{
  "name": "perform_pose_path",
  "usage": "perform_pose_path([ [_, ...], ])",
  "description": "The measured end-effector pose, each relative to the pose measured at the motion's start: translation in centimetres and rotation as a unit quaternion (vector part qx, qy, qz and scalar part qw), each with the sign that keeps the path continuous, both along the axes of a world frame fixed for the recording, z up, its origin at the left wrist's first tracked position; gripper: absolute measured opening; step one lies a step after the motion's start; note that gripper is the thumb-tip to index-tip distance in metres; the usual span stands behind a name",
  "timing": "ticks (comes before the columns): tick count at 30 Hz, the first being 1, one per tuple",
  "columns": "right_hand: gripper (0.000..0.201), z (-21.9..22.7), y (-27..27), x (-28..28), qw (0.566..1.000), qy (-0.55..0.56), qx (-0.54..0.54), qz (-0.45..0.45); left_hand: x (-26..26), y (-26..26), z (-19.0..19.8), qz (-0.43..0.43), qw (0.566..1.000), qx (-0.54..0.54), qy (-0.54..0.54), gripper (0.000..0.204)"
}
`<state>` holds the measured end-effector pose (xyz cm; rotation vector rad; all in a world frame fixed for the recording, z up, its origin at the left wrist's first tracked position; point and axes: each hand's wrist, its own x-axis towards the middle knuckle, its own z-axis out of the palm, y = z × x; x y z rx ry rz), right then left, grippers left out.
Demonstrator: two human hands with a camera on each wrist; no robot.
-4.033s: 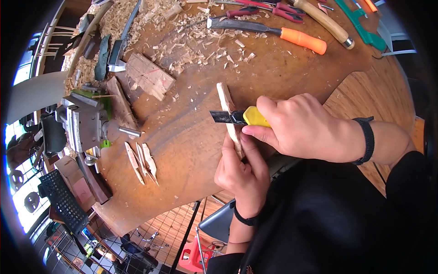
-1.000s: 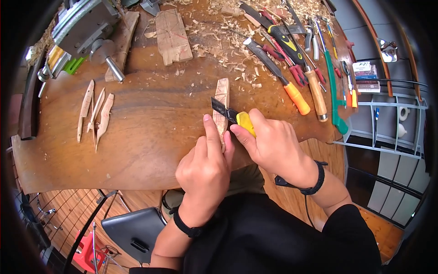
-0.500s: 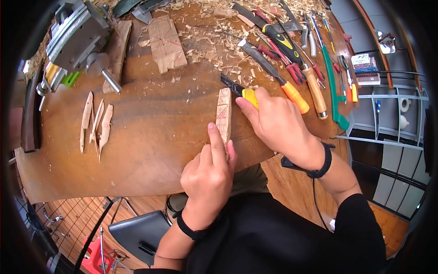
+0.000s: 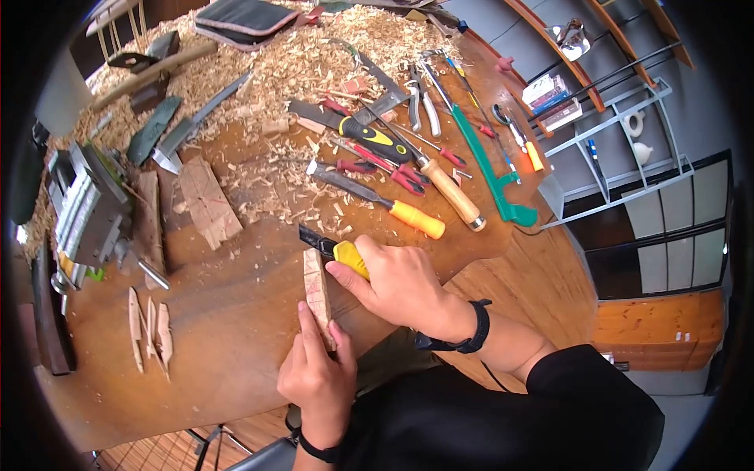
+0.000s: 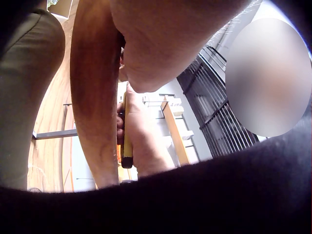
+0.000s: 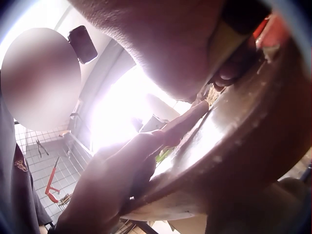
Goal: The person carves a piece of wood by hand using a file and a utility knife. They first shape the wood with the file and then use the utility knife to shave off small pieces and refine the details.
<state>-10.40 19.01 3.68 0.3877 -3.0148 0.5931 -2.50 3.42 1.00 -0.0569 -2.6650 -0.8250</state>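
Note:
In the head view my left hand [image 4: 318,381] grips the near end of a small carved wood piece [image 4: 316,286], with the index finger stretched along its side. Red and dark pencil lines mark the wood's upper face. My right hand [image 4: 404,284] holds a yellow utility knife [image 4: 351,257], thumb pressed along its handle. The knife's dark blade [image 4: 314,239] lies at the wood's far end. In the left wrist view the knife's yellow handle [image 5: 127,146] runs along the right palm. The right wrist view shows the left hand [image 6: 141,151] low over the table edge; the wood is mostly hidden there.
Several slim carved pieces [image 4: 163,334] lie on the table [image 4: 236,392] to the left, near a metal vise [image 4: 94,212]. Beyond are a marked board [image 4: 208,202], an orange-handled chisel [image 4: 416,220], a wooden-handled tool [image 4: 455,196], a green saw [image 4: 487,165] and heaped shavings [image 4: 314,63].
The knife blade has gone from lying across the wood's middle to its far end. My left hand keeps its grip. The head view has swung, showing more of the tools and shavings.

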Motion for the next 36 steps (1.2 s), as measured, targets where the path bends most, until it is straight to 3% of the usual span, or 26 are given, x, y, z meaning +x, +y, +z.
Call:
perform_pose_path([
  [6, 0.049, -0.2, -0.2, 0.4, 0.996, 0.004, -0.054, -0.072, 0.3, 0.2, -0.2, 0.0, 1.0, -0.006, -0.01, 0.044],
  [16, 0.031, -0.8, 0.7, 0.9, 0.994, -0.019, -0.092, -0.054, 0.7, 1.1, 0.5, 0.026, 0.998, -0.041, -0.028, 0.037],
  [23, 0.031, -1.3, 1.2, 0.9, 0.994, -0.025, -0.105, -0.034, 0.4, 1.3, -0.4, 0.02, 0.997, -0.065, 0.033, 0.039],
  [36, 0.033, -1.0, 1.7, 1.0, 0.99, -0.031, -0.138, -0.02, 0.5, 1.8, 0.0, 0.038, 0.997, -0.067, -0.006, 0.038],
])
